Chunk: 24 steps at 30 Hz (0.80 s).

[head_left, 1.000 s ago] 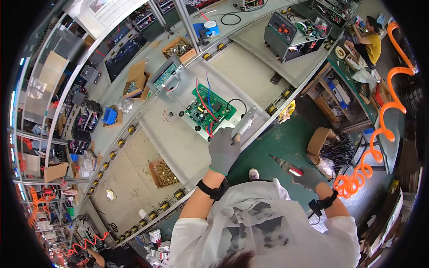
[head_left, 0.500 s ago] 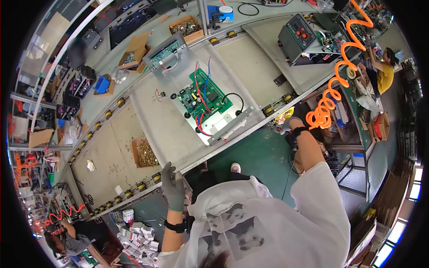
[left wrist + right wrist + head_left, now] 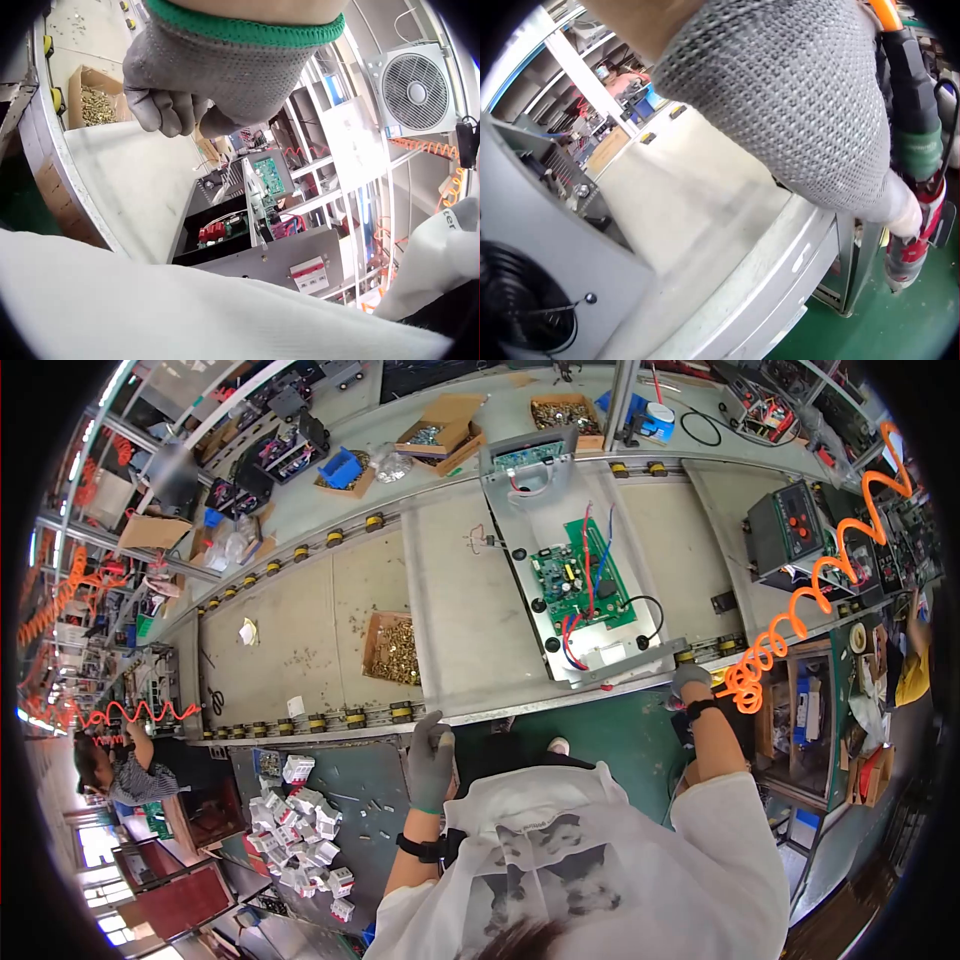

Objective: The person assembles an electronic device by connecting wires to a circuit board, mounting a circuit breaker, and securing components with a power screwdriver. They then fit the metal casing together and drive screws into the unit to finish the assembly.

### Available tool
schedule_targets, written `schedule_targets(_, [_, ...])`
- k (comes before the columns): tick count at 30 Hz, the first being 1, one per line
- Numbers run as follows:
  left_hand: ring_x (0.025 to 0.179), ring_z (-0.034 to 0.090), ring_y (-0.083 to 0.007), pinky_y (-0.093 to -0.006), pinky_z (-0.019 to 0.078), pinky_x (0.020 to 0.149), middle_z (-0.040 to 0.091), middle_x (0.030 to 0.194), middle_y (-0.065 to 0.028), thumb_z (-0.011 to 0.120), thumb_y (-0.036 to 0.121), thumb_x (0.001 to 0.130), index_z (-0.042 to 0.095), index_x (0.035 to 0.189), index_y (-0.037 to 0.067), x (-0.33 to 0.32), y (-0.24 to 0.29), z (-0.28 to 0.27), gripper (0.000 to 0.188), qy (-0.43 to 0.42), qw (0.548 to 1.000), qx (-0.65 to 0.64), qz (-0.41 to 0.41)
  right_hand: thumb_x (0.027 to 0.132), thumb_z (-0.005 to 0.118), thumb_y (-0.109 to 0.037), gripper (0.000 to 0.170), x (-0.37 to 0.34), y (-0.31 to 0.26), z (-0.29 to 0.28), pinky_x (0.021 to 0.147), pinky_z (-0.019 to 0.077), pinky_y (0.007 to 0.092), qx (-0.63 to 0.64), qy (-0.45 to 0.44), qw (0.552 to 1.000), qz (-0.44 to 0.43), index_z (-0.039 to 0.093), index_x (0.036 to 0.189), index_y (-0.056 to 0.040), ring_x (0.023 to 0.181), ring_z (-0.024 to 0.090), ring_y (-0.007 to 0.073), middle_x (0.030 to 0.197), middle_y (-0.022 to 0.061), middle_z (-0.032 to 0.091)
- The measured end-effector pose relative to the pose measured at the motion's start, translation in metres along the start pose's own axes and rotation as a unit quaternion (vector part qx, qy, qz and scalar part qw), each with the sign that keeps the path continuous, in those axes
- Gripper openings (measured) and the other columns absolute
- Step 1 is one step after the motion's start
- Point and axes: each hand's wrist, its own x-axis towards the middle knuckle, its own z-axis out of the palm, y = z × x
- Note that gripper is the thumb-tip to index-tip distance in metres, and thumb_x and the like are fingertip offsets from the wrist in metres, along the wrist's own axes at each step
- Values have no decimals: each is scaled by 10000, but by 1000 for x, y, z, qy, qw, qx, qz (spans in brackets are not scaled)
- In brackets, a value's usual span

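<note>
My gloved left hand (image 3: 432,765) hangs by the front rail of the conveyor, fingers loosely curled around nothing. The left wrist view shows the same glove (image 3: 210,79) over a pale tray. On the right, my gloved right hand (image 3: 690,682) is at the rail, below the chassis's near corner. It grips a red and green power screwdriver (image 3: 919,232), tip pointing down, with an orange hose at its top. On the tray (image 3: 470,660) lies an opened metal chassis (image 3: 610,655) carrying a green circuit board (image 3: 572,595), with red and blue wires standing up from it.
A box of brass fasteners (image 3: 392,648) sits on the conveyor at left. A coiled orange hose (image 3: 790,620) hangs at right, before a dark machine (image 3: 785,530). White breakers (image 3: 300,830) are piled lower left. Another person (image 3: 140,770) is at far left.
The left hand has let go of the chassis's near panel and moved left. The right hand with the screwdriver has risen to the rail. The head view has turned left.
</note>
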Motion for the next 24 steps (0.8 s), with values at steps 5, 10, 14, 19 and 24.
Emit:
schedule_targets(5, [766,508,-63,-209,429,693,591,876,-12,565,76,855,564,1160,5,48,19,-2,313,-69,997,32,-18,829,514,-210,297,-52,5,-56,706,518,354,394,288,872,-36,663,975,2,838,665,270,952,158,677])
schedule_targets(10, [765,519,-73,-217,431,692,599,869,-13,565,106,872,568,1159,15,97,21,2,301,-161,987,-1,2,862,555,-286,321,-158,-59,-208,586,470,278,564,229,770,-192,671,959,-2,606,574,130,758,40,629])
schedule_targets(14, [768,576,-119,-255,468,716,631,873,-69,560,119,875,592,1118,25,118,26,4,262,-230,973,11,11,888,527,-232,421,-139,-132,-237,569,454,249,519,27,832,-196,518,1256,-27,664,541,117,817,51,593])
schedule_targets(19, [759,586,-137,-265,470,707,637,867,-75,555,121,873,598,1106,34,135,11,-4,252,-256,966,-9,20,921,429,-157,427,-146,-169,-241,550,425,234,674,51,722,-148,437,1338,-67,620,457,92,768,15,506])
schedule_targets(24, [749,591,-146,-267,473,704,646,871,-88,560,125,866,599,1104,49,140,4,6,253,-253,967,3,30,864,352,-20,405,-173,-153,-245,583,378,200,608,91,649,-447,503,1239,-50,652,424,63,775,-12,467])
